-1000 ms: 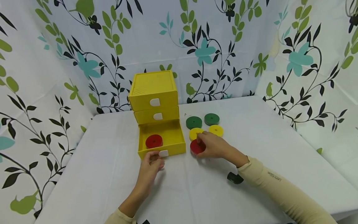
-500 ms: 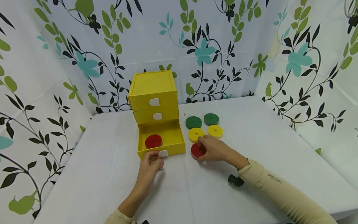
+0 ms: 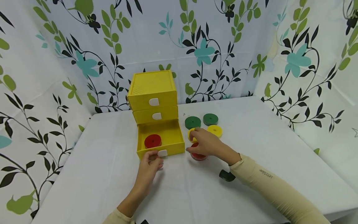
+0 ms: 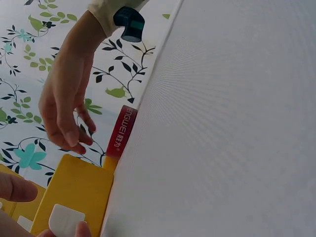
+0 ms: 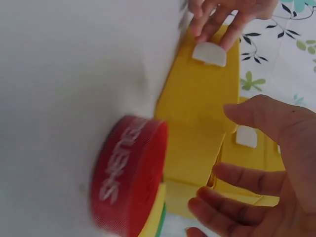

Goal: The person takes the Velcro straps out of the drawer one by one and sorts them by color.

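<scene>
My left hand (image 3: 149,171) is at the front of the pulled-out bottom drawer (image 3: 172,130) of a yellow cabinet, its fingertips gripping the white tab (image 3: 162,153). Inside that drawer, towards the left, lies a red roll of tape (image 3: 152,141). Over a second red roll (image 3: 199,157), right of the drawer, hovers my right hand (image 3: 208,143). Its thumb and fingers are spread and hold nothing in the right wrist view. Lettering shows on the side of this red roll (image 5: 118,168), which lies on the table. The hand partly covers it and one yellow roll in the head view.
Behind the red roll are a partly covered yellow roll (image 3: 190,136), another yellow roll (image 3: 214,131) and two green rolls, a left one (image 3: 193,122) and a right one (image 3: 210,119). The cabinet (image 3: 152,82) has two shut upper drawers. Patterned cloth (image 3: 237,62) hangs behind the table.
My right hand had its fingers on the red roll, which shifted slightly towards me; now it has let go and moved up and left. My left hand has stayed at the drawer.
</scene>
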Action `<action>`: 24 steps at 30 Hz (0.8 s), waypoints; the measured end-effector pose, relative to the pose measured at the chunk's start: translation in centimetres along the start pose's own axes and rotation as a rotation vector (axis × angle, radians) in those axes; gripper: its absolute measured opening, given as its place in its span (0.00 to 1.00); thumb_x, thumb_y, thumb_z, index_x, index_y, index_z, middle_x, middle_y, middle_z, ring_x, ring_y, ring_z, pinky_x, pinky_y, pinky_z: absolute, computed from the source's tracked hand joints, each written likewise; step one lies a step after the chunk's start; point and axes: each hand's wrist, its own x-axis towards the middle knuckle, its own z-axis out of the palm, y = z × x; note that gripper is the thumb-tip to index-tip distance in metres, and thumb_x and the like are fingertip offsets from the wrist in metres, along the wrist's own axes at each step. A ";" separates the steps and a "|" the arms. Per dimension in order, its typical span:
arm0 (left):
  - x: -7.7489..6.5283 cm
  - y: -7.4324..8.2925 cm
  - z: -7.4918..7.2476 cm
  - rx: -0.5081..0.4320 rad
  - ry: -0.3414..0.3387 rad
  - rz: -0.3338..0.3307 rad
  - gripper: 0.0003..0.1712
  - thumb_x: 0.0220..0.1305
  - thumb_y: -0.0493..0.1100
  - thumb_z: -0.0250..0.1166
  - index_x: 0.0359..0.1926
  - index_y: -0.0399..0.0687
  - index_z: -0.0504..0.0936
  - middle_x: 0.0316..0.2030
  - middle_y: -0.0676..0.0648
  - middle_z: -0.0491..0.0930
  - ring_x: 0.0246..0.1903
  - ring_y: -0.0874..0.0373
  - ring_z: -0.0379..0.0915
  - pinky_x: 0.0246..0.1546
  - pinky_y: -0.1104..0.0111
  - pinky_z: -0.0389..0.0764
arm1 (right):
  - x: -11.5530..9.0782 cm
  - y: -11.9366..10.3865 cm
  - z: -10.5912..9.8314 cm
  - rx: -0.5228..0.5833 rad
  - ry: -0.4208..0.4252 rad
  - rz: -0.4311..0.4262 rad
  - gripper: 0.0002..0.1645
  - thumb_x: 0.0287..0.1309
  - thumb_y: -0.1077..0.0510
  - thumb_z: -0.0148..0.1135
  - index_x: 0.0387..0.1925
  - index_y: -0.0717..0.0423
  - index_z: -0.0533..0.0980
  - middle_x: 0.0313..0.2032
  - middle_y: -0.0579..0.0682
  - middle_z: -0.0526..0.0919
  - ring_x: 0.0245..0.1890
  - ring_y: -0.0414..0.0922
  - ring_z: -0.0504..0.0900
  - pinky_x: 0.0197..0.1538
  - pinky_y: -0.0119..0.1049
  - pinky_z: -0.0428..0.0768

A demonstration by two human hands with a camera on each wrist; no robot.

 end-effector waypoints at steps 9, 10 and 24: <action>0.1 0.1 -0.2 0.036 -0.002 0.001 0.24 0.73 0.38 0.61 0.66 0.37 0.68 0.56 0.35 0.71 0.50 0.45 0.75 0.52 0.65 0.82 | 3.0 -3.7 0.2 0.086 0.071 -0.163 0.24 0.64 0.48 0.71 0.55 0.57 0.80 0.55 0.55 0.81 0.52 0.49 0.77 0.59 0.44 0.80; 0.1 0.1 -0.2 0.041 -0.002 0.000 0.25 0.73 0.39 0.61 0.66 0.37 0.68 0.57 0.36 0.71 0.50 0.45 0.75 0.52 0.65 0.82 | 3.3 -4.0 0.3 0.093 0.067 -0.175 0.24 0.65 0.48 0.71 0.56 0.57 0.80 0.56 0.55 0.81 0.53 0.49 0.77 0.60 0.44 0.79; 0.5 0.0 -0.4 0.043 -0.003 0.016 0.23 0.73 0.38 0.61 0.65 0.37 0.68 0.55 0.35 0.72 0.49 0.44 0.76 0.50 0.67 0.82 | 7.3 -5.4 2.5 0.236 -0.013 -0.190 0.26 0.67 0.53 0.69 0.61 0.61 0.78 0.57 0.56 0.82 0.58 0.53 0.79 0.62 0.44 0.78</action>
